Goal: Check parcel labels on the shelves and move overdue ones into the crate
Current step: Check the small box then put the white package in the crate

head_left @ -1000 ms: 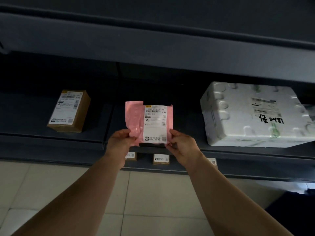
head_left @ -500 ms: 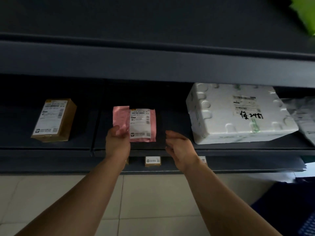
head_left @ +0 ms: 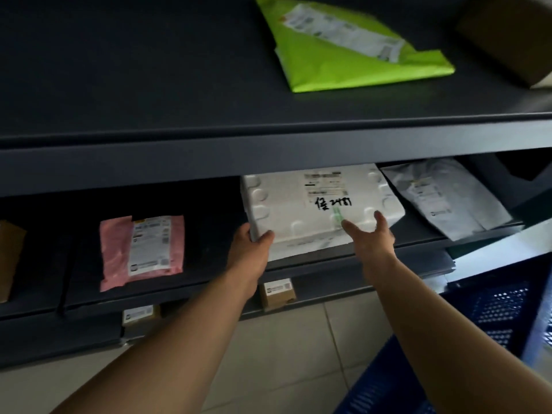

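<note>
A white foam box [head_left: 301, 213] with a label and black handwriting lies on the middle shelf [head_left: 328, 264]. My left hand [head_left: 251, 249] grips its front left corner, thumb on top. My right hand [head_left: 373, 237] reaches over the box's front right edge with fingers spread; I cannot tell whether it touches. A pink parcel [head_left: 115, 249] with a white label lies flat on the same shelf, left of both hands. The blue perforated crate [head_left: 495, 309] stands on the floor at the lower right.
A grey plastic mailer [head_left: 442, 198] lies right of the foam box. On the upper shelf sit a green mailer [head_left: 343, 55] and a brown box [head_left: 507, 34]. Another brown box [head_left: 9, 258] shows at the far left. Small labelled boxes [head_left: 277, 291] sit on the lower shelf.
The pink parcel was set down on the shelf and released. Both hands moved right to the foam box, and my left hand took its corner. The view shifted right and up.
</note>
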Motion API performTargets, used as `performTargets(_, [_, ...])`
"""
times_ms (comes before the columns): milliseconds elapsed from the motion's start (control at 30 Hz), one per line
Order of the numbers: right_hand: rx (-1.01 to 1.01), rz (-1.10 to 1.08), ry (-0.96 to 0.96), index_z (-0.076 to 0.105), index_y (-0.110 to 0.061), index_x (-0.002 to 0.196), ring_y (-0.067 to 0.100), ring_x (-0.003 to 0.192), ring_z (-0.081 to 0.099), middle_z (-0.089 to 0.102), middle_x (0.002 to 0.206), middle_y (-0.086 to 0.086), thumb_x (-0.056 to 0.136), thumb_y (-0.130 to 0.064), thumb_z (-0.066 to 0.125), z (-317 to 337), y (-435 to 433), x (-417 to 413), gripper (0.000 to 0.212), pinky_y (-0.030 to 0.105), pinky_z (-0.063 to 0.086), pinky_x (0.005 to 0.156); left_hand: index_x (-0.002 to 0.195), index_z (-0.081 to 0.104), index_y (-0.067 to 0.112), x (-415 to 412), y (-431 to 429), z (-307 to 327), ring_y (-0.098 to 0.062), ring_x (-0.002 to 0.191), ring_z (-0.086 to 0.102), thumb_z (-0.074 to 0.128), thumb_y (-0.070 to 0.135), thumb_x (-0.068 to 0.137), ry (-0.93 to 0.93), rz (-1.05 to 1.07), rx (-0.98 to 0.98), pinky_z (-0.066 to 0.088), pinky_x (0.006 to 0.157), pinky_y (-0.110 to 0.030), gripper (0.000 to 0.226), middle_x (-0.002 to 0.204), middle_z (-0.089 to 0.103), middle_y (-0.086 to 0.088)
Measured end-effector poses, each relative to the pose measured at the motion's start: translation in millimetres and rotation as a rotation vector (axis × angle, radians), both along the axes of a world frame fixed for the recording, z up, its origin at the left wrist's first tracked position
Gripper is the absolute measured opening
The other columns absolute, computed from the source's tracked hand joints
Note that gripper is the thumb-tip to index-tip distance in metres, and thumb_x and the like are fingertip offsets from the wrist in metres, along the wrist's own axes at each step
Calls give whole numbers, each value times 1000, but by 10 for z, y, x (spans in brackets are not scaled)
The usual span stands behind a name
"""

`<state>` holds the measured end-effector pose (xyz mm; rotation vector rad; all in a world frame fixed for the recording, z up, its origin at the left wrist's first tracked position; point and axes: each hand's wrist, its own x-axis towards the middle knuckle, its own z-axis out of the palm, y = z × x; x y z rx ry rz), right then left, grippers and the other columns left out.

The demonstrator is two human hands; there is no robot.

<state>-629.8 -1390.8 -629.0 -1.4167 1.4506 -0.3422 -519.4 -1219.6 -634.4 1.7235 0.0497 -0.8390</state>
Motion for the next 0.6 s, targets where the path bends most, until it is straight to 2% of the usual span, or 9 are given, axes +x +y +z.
performTargets(100, [-90,16,32,23,-34,151,36,138,34,10,160,7,80,-34,76,-98,-429,-67,89,51,38,109,143,34,19,106,-226,-153,-19,111,55,65,29,87,-12,68,24,43,94,-31,65,132,54,2])
performTargets(200, [-97,71,106,21,-32,152,37,138,34,14,159,7,75,-38,79,-226,-809,-134,96,54,37,109,145,31,23,209,-391,-275,-28,119,55,73,36,78,-24,96,90,46,101,-46,81,139,51,-5])
performTargets(300, [-143,214,194,18,-22,154,35,142,28,17,159,11,75,-39,79,-291,-1076,-174,102,51,30,115,144,32,22,249,-495,-358,-29,118,54,79,33,72,-36,142,117,46,100,-48,87,137,52,-7])
performTargets(367, [-130,266,170,23,-18,152,35,138,36,29,154,13,70,-40,82,-301,-1186,-167,104,49,35,113,138,39,21,247,-532,-416,-28,115,56,81,28,70,-42,160,117,47,99,-47,80,132,56,-6])
performTargets(433, [-100,267,166,30,-17,148,34,128,47,40,145,13,67,-38,84,-305,-1241,-171,100,45,42,107,135,42,20,223,-543,-465,-27,114,56,82,23,69,-53,173,113,47,99,-47,77,129,57,-6])
performTargets(533, [-111,242,152,35,-13,146,31,124,48,39,142,11,73,-33,82,-307,-1234,-237,90,34,43,100,137,40,21,137,-484,-474,-27,116,55,84,23,67,-44,206,108,47,99,-48,83,131,55,-4])
performTargets(600, [-105,203,132,37,-10,144,31,121,49,38,140,11,74,-33,81,-303,-1138,-340,85,33,43,96,137,40,21,54,-394,-461,-26,114,55,85,23,66,-55,220,108,47,98,-49,85,130,54,-4])
